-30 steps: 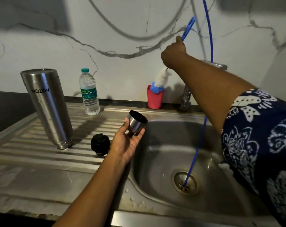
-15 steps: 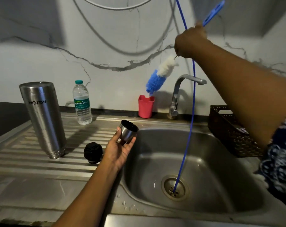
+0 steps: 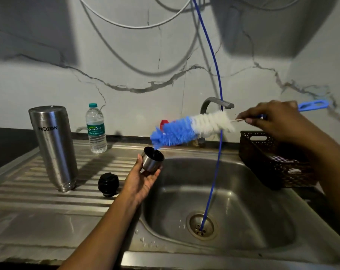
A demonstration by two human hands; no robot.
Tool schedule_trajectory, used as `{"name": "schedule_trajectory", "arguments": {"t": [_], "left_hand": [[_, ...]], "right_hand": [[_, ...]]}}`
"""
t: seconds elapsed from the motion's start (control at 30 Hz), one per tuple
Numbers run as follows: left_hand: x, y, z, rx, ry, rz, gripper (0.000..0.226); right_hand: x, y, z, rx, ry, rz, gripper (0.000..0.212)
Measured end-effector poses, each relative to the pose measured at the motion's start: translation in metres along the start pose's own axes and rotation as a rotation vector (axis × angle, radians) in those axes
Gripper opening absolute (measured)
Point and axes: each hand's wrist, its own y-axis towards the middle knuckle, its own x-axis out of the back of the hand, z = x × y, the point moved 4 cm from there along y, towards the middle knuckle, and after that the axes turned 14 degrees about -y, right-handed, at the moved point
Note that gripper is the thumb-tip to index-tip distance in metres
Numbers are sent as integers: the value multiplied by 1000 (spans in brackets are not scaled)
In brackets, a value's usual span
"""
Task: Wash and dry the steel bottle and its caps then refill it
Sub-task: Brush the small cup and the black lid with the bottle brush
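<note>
A cracked marble-look wall [image 3: 48,78] rises behind my steel sink unit, whose ribbed drainboard [image 3: 48,195] spreads to the left of the basin [image 3: 253,201]. A thin blue hose [image 3: 215,162] hangs down the wall into the drain [image 3: 202,227], passing in front of the faucet [image 3: 214,103]. On the right rim sits a dark perforated basket [image 3: 266,158] with checked cloth inside. The steel bottle [image 3: 54,147] stands upside down on the drainboard, its mouth on the ribs; behind it is a plastic water bottle [image 3: 96,129], part full. The black inner cap [image 3: 108,184] rests near my left hand [image 3: 143,182], whose fingers curl round the steel cup cap [image 3: 152,161], open end up. My right hand [image 3: 278,121] pinches the bottle brush [image 3: 190,128] by its handle, the blue bristle tip at the cup's mouth.
</note>
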Motion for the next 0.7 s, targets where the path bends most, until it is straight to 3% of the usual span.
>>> {"name": "schedule_trajectory", "arguments": {"t": [0.2,0.33,0.4,0.47,0.6,0.63,0.7], "left_hand": [[-2,0,4,28,135,49,42],[-1,-1,7,44,226,61,43],[0,-1,4,29,241,82,55],[1,2,1,24,277,126,86],[0,2,4,14,361,203,96],[1,3,4,7,353,193,95],[4,7,3,-10,326,160,92]], "right_hand": [[-23,-24,11,202,-181,-212,26],[-33,-26,35,438,-318,-362,44],[-34,-19,38,433,-303,-229,39],[-40,-9,30,351,-201,64,26],[-70,5,13,150,525,773,29],[-74,4,12,106,605,845,31],[-76,2,13,107,562,793,23]]}}
